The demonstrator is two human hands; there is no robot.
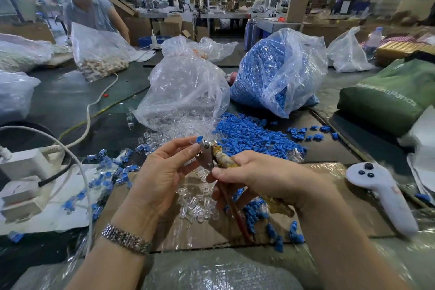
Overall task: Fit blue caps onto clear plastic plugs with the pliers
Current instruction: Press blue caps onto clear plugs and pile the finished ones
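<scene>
Blue cap (199, 139), small and blocky, sits at the nose of the pliers (208, 153), pinched there by the left hand (162, 169) with fingertips curled round it; grip grasping the cap. Right hand (256, 175) is clenched round the pliers' handles, one wrapped in yellowish tape, the other reddish and running down below the palm. Metal pivot is bare, shiny.

Both hands are held over a taped cardboard sheet (329, 198), glossy film on top. Loose clear plugs (195, 205) lie heaped under the hands, loose blue caps (249, 134) spread in a wide drift just beyond, more scattered right of the wrist. Finished blue-and-clear pieces (110, 172) litter the left side near a white power strip (26, 167) and white cable (89, 113).

Behind: crinkled clear bag of plugs (186, 92) centre, bag of blue caps (277, 70) right, nearly touching. White controller (381, 193) lies at the cardboard's right edge; green bag (395, 96) beyond it. Open dark table (70, 96) surface lies left of the bags. Metal watch band (127, 239) on left wrist.
</scene>
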